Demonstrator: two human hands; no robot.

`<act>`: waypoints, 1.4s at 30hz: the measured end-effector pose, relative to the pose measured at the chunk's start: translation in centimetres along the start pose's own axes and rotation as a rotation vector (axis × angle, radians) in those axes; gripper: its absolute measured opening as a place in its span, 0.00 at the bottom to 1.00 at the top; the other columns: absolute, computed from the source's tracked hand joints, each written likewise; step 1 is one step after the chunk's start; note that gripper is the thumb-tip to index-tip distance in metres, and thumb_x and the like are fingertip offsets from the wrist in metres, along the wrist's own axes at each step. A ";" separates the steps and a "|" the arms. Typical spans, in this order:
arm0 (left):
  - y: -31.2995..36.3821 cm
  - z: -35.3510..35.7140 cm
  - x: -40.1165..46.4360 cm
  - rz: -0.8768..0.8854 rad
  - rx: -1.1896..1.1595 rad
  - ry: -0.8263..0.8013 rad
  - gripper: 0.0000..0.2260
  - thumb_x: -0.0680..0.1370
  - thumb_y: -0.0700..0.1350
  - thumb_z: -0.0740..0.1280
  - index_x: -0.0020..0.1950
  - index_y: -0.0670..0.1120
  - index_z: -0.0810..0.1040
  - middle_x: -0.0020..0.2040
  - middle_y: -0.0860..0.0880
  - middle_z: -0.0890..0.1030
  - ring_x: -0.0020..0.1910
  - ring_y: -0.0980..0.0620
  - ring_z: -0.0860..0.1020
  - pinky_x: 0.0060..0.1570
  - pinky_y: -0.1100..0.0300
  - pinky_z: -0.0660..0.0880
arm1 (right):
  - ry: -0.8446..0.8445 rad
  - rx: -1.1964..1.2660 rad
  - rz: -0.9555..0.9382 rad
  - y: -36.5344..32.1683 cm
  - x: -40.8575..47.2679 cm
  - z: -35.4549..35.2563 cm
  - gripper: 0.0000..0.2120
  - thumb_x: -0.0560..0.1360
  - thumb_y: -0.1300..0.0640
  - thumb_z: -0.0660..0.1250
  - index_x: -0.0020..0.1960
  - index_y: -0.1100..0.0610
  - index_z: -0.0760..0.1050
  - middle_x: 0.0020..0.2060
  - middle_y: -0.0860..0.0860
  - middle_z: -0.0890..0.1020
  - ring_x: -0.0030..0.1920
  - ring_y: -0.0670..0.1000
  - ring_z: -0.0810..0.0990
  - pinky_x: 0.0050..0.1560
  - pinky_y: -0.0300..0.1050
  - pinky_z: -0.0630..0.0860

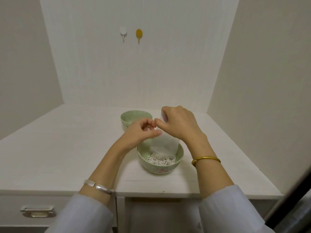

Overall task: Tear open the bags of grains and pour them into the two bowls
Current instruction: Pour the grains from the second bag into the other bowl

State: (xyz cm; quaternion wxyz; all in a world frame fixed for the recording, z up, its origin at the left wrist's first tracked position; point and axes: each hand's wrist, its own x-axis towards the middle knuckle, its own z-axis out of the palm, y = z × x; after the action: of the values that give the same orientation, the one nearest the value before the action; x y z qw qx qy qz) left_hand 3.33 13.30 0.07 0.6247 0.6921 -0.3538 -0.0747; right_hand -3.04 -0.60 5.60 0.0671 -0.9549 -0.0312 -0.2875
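Grains are seen lying in the near bowl, a pale green one standing on the white surface, towards its front edge. A white, translucent bag is held upside-down above this bowl, its lower end reaching down inside the rim, just above the heap. The bag is gripped at its upper end by the right hand, whose fingers are curled closed around the top of it. The left hand is placed against the left side of the bag; its thumb is pressed to the bag's edge, while the other fingers are bent loosely, and whether they pinch the bag cannot be told. The two hands are close together, nearly touching at the fingertips.

A second green bowl is set farther back, just behind and to the left of the first, partly hidden by the left hand; what it contains cannot be made out. A silver bracelet is worn on the left wrist and a gold bangle on the right. Two hooks, one white and one yellow, are fixed to the wall behind. A drawer handle is visible below the surface at the left.
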 end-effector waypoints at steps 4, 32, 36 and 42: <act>1.1 1.1 0.1 -0.078 0.259 -0.113 0.19 0.59 0.55 0.76 0.45 0.51 0.76 0.37 0.58 0.75 0.36 0.57 0.70 0.40 0.63 0.66 | -0.034 -0.022 -0.030 -0.2 0.2 -0.3 0.14 0.72 0.46 0.61 0.36 0.56 0.68 0.32 0.52 0.76 0.36 0.57 0.74 0.32 0.45 0.64; 0.0 1.7 -0.4 0.000 -0.085 0.242 0.09 0.71 0.38 0.71 0.32 0.49 0.82 0.28 0.56 0.83 0.30 0.62 0.80 0.32 0.72 0.73 | -0.083 0.893 0.322 2.9 -3.6 1.2 0.13 0.70 0.58 0.71 0.51 0.50 0.72 0.33 0.45 0.79 0.34 0.46 0.76 0.41 0.37 0.74; 0.6 2.1 -0.3 0.004 -0.114 0.247 0.05 0.70 0.37 0.72 0.40 0.46 0.82 0.31 0.55 0.84 0.33 0.61 0.81 0.35 0.70 0.75 | -0.120 0.862 0.306 2.8 -3.6 1.2 0.07 0.72 0.63 0.68 0.45 0.52 0.74 0.33 0.51 0.82 0.35 0.48 0.77 0.38 0.38 0.73; 1.4 1.2 0.2 -0.041 -0.041 0.305 0.14 0.74 0.41 0.68 0.59 0.43 0.75 0.37 0.45 0.75 0.38 0.54 0.76 0.42 0.63 0.73 | 0.102 1.066 0.499 3.8 -3.4 1.1 0.06 0.72 0.69 0.64 0.48 0.63 0.74 0.33 0.52 0.82 0.26 0.41 0.80 0.26 0.32 0.73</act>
State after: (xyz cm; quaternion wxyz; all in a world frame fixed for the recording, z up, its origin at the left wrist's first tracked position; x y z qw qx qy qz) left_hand 2.34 12.26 1.15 0.6837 0.6895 -0.2388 0.0111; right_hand -4.88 -4.28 2.44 0.6047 -0.7529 0.0575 -0.2533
